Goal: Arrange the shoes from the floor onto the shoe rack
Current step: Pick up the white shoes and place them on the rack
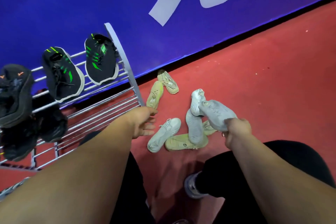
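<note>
A metal shoe rack [101,107] stands at the left against the blue wall. Two black shoes with green stripes [101,60] sit on its top shelf, with a dark shoe [14,94] at the far left and more dark shoes below. On the red floor lie several pale shoes: a white one [163,134], a grey one [193,127] and beige ones [155,94]. My right hand [236,131] grips the heel of a light grey shoe [216,112] lifted above the pile. My left hand [143,123] hovers with relaxed fingers beside the rack's end, holding nothing.
A blue wall panel with white lettering [181,5] runs behind the rack and floor. Red floor [263,78] stretches to the right of the pile. My legs in black trousers and a shoe [192,187] are at the bottom.
</note>
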Available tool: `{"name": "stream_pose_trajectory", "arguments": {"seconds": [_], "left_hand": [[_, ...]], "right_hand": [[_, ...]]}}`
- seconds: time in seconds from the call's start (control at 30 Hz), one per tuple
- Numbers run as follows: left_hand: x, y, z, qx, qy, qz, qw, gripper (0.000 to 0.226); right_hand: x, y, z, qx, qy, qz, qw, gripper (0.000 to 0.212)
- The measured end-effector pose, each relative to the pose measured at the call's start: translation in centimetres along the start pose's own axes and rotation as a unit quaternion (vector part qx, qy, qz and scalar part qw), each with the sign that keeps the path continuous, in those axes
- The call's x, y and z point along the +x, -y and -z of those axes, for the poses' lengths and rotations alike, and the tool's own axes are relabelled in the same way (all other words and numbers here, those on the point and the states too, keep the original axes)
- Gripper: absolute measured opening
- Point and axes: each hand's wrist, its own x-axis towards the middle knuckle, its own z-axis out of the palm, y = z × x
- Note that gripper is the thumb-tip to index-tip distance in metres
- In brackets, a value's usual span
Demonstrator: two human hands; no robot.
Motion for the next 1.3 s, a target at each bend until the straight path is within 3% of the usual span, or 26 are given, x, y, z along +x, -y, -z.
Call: {"name": "stream_pose_trajectory", "arguments": {"seconds": [0.17,0.43,0.6,0.7,0.87,1.1,1.23,1.3], "left_hand": [[0.7,-0.3,-1.4,0.021,-0.033,-0.005,0.999,0.030],[4.1,0.7,-1.7,0.016,-0.057,0.029,0.998,0.025],[8.6,3.7,-1.1,-0.036,-0.058,0.083,0.994,0.011],[11.8,5.9,-0.8,-0.074,-0.090,0.110,0.987,0.016],[16.1,8.9,-0.8,-0.113,-0.084,0.168,0.976,0.031],[20.8,12.7,-1.1,-0.251,-0.093,0.238,0.934,0.010],[23.4,14.5,-1.2,-0.318,-0.105,0.254,0.907,0.048],[24.2,14.5,-1.8,-0.331,-0.093,0.251,0.905,0.045]], "right_hand": [[0.0,2.2,-0.2,0.097,0.054,-0.061,0.992,0.032],[2.5,2.9,-5.8,0.116,0.085,-0.080,0.986,0.041],[5.1,0.0,-7.8,0.055,0.112,-0.089,0.988,0.041],[7.4,-2.7,-8.6,0.001,0.118,-0.098,0.988,0.032],[10.4,-7.5,-10.3,-0.040,0.134,-0.144,0.980,0.038],[12.8,-10.1,-12.4,0.071,0.153,-0.204,0.964,0.032],[14.5,-9.7,-13.3,0.124,0.165,-0.214,0.955,0.037],[15.0,-9.3,-13.6,0.133,0.173,-0.210,0.953,0.034]]}}
